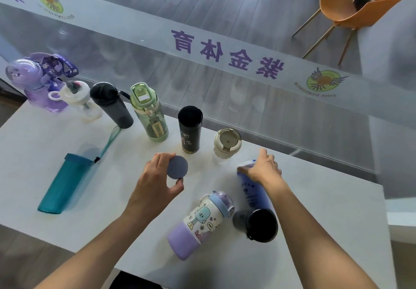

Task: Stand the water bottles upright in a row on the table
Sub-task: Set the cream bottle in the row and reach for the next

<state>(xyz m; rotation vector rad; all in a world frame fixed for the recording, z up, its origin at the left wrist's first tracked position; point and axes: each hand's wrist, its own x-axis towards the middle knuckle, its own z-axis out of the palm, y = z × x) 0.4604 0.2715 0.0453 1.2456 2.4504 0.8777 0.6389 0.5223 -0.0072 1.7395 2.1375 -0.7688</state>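
Note:
Six bottles stand in a row along the table's far edge: a purple cartoon bottle [33, 84], a white one [78, 101], a dark grey one [113, 108], a green one [149, 115], a black flask [190, 131] and a cream cup [226, 146]. A teal bottle [64, 185] lies on its side at the left. A purple-and-white cartoon bottle [200, 223] lies near the front. My right hand [263, 169] grips the top of a blue bottle [254, 195]. My left hand [155, 180] holds a round grey-blue lid [177, 167].
A black cup [262, 225] sits just in front of the blue bottle, seen end-on. The white table [319, 203] ends at a glass wall with a lettered banner [225, 52]. An orange chair [360, 3] stands beyond the glass.

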